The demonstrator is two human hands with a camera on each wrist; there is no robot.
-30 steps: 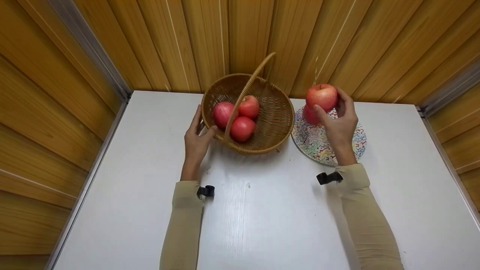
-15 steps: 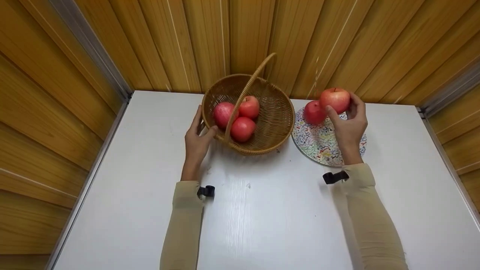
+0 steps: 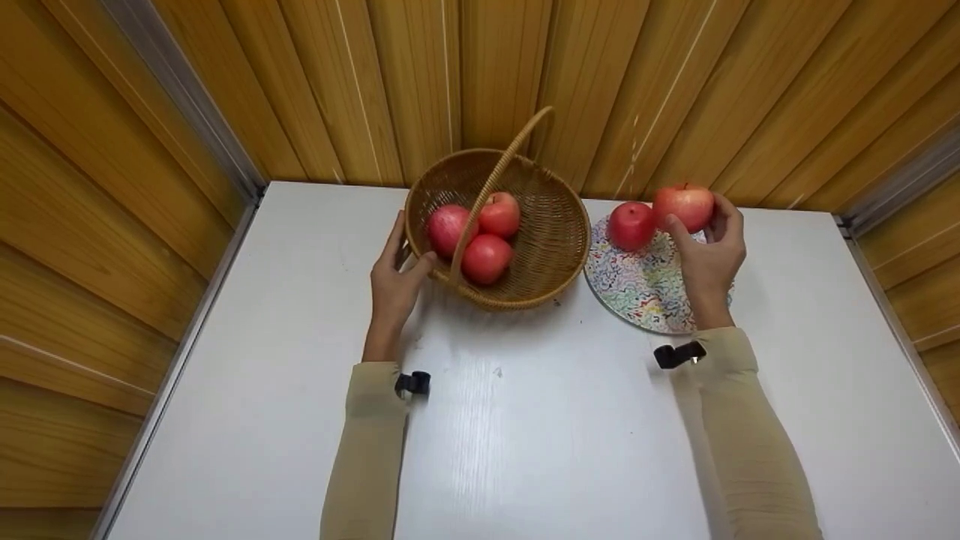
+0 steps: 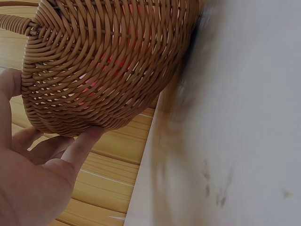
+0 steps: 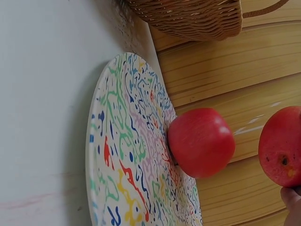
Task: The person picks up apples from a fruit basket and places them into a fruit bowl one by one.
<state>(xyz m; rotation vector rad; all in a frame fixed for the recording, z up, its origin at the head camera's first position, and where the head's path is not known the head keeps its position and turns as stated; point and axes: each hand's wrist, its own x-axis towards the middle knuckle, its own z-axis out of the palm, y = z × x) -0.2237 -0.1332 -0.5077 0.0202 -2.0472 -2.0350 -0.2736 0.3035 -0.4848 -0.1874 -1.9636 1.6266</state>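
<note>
Seen from above, a person's two hands work well apart at a white table (image 3: 525,442). At the upper centre of the frame, the left hand (image 3: 394,289) holds the left side of a round brown wicker basket (image 3: 553,236), thumb at its rim and fingers against the outer wall. Three red apples (image 3: 487,259) sit together in the basket's left half, beneath its tall arched handle (image 3: 493,182). At the upper right, the right hand (image 3: 709,266) grips a red-and-yellow apple (image 3: 686,207) between thumb and fingers, raised above a round plate (image 3: 619,289) speckled in many colours. A darker red apple (image 3: 631,226) rests on the plate near its far edge; the right wrist view shows a gap between these two apples. Wood-plank walls (image 3: 495,67) rise behind.
</note>
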